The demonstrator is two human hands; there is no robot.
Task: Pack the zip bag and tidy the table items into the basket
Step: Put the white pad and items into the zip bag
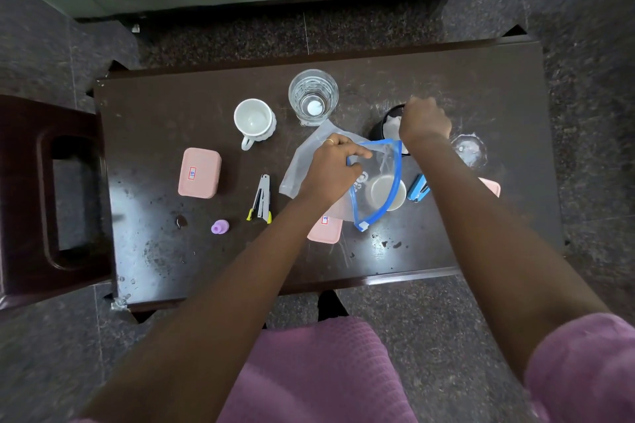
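1. Near the left edge of the dark brown wooden table (154, 106) lies a pink plastic box (199, 172) with its lid on. Next to it come a white china mug (255, 120), a white stapler with yellow tips (262, 197) and a small purple rubber piece (220, 226). I think they all go in the basket, but I cannot see it.
2. In the middle, toward the far edge, stands a clear drinking glass (313, 96).
3. My left hand (331, 166) pinches the blue rim of the clear plastic zip bag (378, 161). The bag is in the middle of the table. Its mouth is lifted up and its far end lies flat near the glass. I should pull the rim up and out so the mouth stays a big round hole.
4. A second pink box (324, 230) pokes out from under the bag, toward the near edge.
5. My right hand (426, 120) is just past the bag, over a round black pot (385, 122) with something white inside. My fingers are curled, but I cannot tell what they hold. Whatever I lift should go straight across into the bag, low and slow, so nothing drops on the table.
6. A blue stapler (419, 188) sits just beside the bag, and a round clear glass lid (469, 149) lies nearer the right edge.
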